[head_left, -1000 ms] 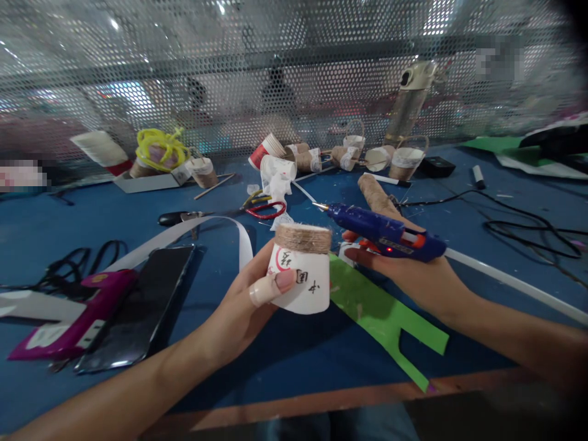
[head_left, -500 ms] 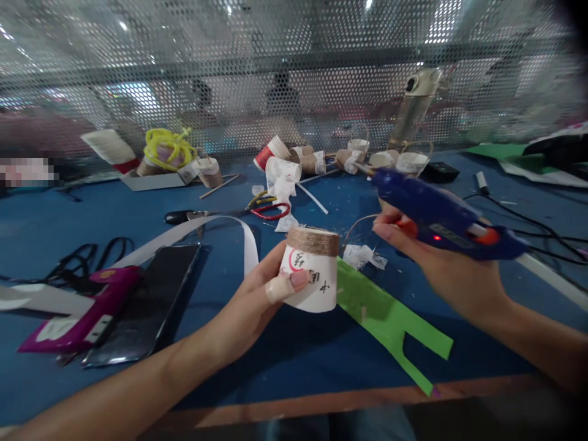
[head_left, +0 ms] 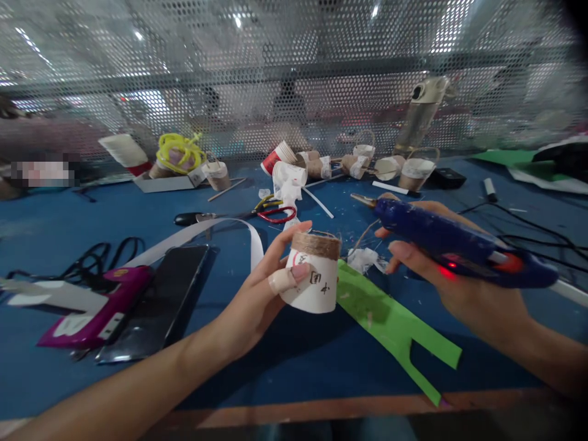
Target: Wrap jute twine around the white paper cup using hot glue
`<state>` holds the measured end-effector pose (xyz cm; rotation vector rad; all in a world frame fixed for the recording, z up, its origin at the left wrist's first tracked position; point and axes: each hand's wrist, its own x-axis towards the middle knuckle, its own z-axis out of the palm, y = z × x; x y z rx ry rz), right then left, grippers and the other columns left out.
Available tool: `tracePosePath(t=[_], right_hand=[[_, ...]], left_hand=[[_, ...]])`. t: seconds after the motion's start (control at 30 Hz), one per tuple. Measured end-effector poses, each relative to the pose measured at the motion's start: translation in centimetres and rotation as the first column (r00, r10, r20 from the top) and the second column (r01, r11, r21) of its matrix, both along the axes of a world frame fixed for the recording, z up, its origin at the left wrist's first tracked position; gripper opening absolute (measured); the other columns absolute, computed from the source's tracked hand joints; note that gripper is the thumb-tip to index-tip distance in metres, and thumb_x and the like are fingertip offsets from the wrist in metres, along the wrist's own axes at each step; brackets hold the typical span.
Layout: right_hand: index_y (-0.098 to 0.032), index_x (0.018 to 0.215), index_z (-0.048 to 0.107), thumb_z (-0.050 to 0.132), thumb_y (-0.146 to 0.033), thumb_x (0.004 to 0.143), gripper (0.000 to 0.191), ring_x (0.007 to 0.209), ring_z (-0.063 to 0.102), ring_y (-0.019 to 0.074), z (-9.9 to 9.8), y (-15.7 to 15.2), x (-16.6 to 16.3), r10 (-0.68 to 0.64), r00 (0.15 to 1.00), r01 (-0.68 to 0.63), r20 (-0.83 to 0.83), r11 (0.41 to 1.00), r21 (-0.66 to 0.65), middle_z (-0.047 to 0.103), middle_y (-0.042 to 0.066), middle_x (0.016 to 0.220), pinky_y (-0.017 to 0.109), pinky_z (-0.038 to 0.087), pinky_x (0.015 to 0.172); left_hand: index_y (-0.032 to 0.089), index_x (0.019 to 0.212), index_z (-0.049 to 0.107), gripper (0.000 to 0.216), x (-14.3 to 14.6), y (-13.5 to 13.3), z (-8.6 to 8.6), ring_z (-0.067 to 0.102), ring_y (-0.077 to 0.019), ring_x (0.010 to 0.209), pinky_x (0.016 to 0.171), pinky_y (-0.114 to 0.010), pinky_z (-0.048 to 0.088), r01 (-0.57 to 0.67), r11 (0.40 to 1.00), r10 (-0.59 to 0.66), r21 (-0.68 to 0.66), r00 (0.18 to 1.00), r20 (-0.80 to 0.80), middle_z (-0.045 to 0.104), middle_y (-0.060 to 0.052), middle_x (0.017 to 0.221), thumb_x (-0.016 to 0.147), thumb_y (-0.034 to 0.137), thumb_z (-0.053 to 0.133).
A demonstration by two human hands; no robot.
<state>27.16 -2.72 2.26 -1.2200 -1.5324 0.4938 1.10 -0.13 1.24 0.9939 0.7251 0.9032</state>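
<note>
My left hand [head_left: 257,294], with a bandage round its thumb, grips a white paper cup [head_left: 316,294] held upside down above the table. Brown twine [head_left: 316,245] is wound round the cup's upper end, and black and red marks show on its side. In my right hand [head_left: 478,300] is a blue glue gun [head_left: 441,239] with a red light glowing. Its metal nozzle points left, above and to the right of the cup, apart from it. A loose strand of twine [head_left: 366,234] runs between the cup and the right fingers; whether those fingers pinch it I cannot tell.
Green paper [head_left: 381,318] lies right of the cup. Red-handled scissors [head_left: 278,214], a white strip [head_left: 197,229], a black phone [head_left: 158,306] and a purple packet [head_left: 105,312] lie left. Twine-wrapped cups [head_left: 353,165] and a bottle [head_left: 419,116] stand along the mesh panel [head_left: 229,110].
The glue gun has moved down and slightly right, away from the cups at the back. My left index finger has lifted along the cup's twine end. The view has shifted slightly.
</note>
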Motion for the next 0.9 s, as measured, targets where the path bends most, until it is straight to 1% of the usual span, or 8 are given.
tracePosePath(t=[0.07,0.13,0.3,0.37,0.47,0.6,0.77,0.9], right_hand=[[-0.031,0.091,0.068,0.082,-0.037,0.091,0.016,0.118,0.069,0.0331,0.2,0.4,-0.1,-0.067,0.994,0.056,0.084,0.990,0.132,0.073,0.005,0.111,0.055,0.051,0.109],[-0.031,0.085,0.064,0.081,-0.035,0.092,0.019,0.123,0.065,0.0320,0.3,0.8,0.0,-0.143,0.980,0.108,0.136,0.965,0.238,0.070,0.005,0.112,0.053,0.048,0.113],[-0.030,0.084,0.065,0.077,-0.044,0.094,0.021,0.120,0.066,0.0309,0.2,0.9,0.4,-0.235,0.968,0.213,0.090,0.955,0.205,0.066,0.006,0.118,0.051,0.046,0.114],[-0.030,0.089,0.067,0.077,-0.045,0.093,0.018,0.119,0.068,0.0316,0.0,0.6,0.5,-0.159,0.985,0.144,0.069,0.973,0.180,0.067,0.006,0.123,0.053,0.047,0.112],[-0.033,0.094,0.069,0.081,-0.042,0.092,0.015,0.115,0.073,0.0315,-0.4,0.1,0.3,0.038,0.998,-0.042,0.046,0.994,0.097,0.074,0.003,0.130,0.053,0.053,0.106],[-0.036,0.103,0.074,0.083,-0.038,0.093,0.013,0.106,0.080,0.0280,-0.8,-0.4,-0.3,0.257,0.966,-0.257,-0.033,0.967,0.003,0.084,0.000,0.113,0.042,0.064,0.085],[-0.037,0.108,0.076,0.083,-0.032,0.094,0.017,0.082,0.085,0.0235,-1.0,-0.4,-0.4,0.374,0.896,-0.412,-0.239,0.901,-0.134,0.086,-0.001,0.106,0.040,0.069,0.075],[-0.034,0.103,0.072,0.080,-0.027,0.096,0.013,0.064,0.081,0.0200,-1.1,-0.6,-0.1,0.402,0.884,-0.441,-0.239,0.886,-0.142,0.084,-0.004,0.086,0.037,0.066,0.071]], left_hand=[[0.035,0.141,0.069,0.059,-0.1,0.1,-0.1,0.074,-0.0269,0.105,0.086,-0.032,0.055,0.028,1.000,-0.028,-0.008,0.999,0.018,0.079,-0.004,0.124,0.085,0.041,0.088],[0.036,0.138,0.070,0.058,-0.2,0.2,-0.4,0.075,-0.0263,0.105,0.085,-0.031,0.056,0.062,0.998,-0.062,0.006,0.997,0.043,0.079,-0.003,0.123,0.083,0.039,0.090],[0.040,0.137,0.069,0.062,-0.7,0.0,-0.8,0.074,-0.0284,0.109,0.089,-0.035,0.058,0.098,0.991,-0.098,0.096,0.995,0.003,0.078,-0.002,0.125,0.081,0.033,0.093],[0.040,0.139,0.067,0.065,-0.7,-0.1,-0.8,0.074,-0.0307,0.111,0.090,-0.037,0.058,0.098,0.985,-0.095,0.141,0.995,-0.026,0.078,-0.003,0.123,0.080,0.032,0.093],[0.042,0.141,0.064,0.069,-0.7,-0.2,-0.8,0.075,-0.0313,0.111,0.091,-0.039,0.059,0.113,0.976,-0.109,0.186,0.993,-0.034,0.078,-0.003,0.123,0.080,0.030,0.094],[0.043,0.143,0.064,0.067,-0.8,-0.2,-0.9,0.075,-0.0277,0.110,0.092,-0.035,0.058,0.077,0.976,-0.066,0.203,0.996,-0.061,0.077,-0.002,0.126,0.083,0.031,0.092],[0.043,0.146,0.062,0.065,-1.2,0.0,-0.9,0.073,-0.0285,0.117,0.095,-0.034,0.057,0.042,0.973,-0.029,0.227,0.998,-0.061,0.077,-0.003,0.133,0.087,0.036,0.088],[0.043,0.145,0.063,0.064,-1.3,0.0,-0.9,0.072,-0.0284,0.120,0.096,-0.033,0.057,0.020,0.974,-0.007,0.226,0.998,-0.058,0.077,0.000,0.135,0.087,0.036,0.088]])
